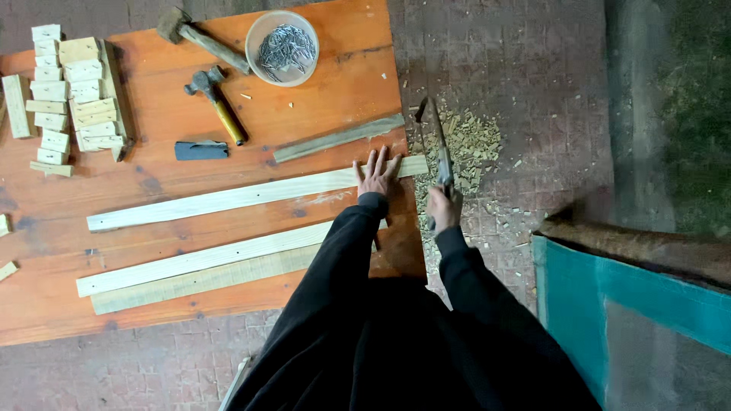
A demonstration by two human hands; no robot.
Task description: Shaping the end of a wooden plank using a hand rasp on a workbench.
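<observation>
My left hand (375, 176) lies flat, fingers spread, on the right end of a long pale wooden slat (228, 199) that rests on an orange wooden board (190, 251). My right hand (442, 209) is closed on the handle of a hatchet-like blade tool (439, 148), held just off the board's right edge above a heap of wood chips (472, 144). Two more pale slats (198, 262) lie nearer to me on the board. Both arms wear black sleeves.
On the board's far side lie two hammers (217, 103), a round bowl of nails (282, 47), a dark grey strip (339, 138), a small dark block (201, 150) and stacked short wood blocks (72, 95). A teal panel (632, 304) stands at right on brick paving.
</observation>
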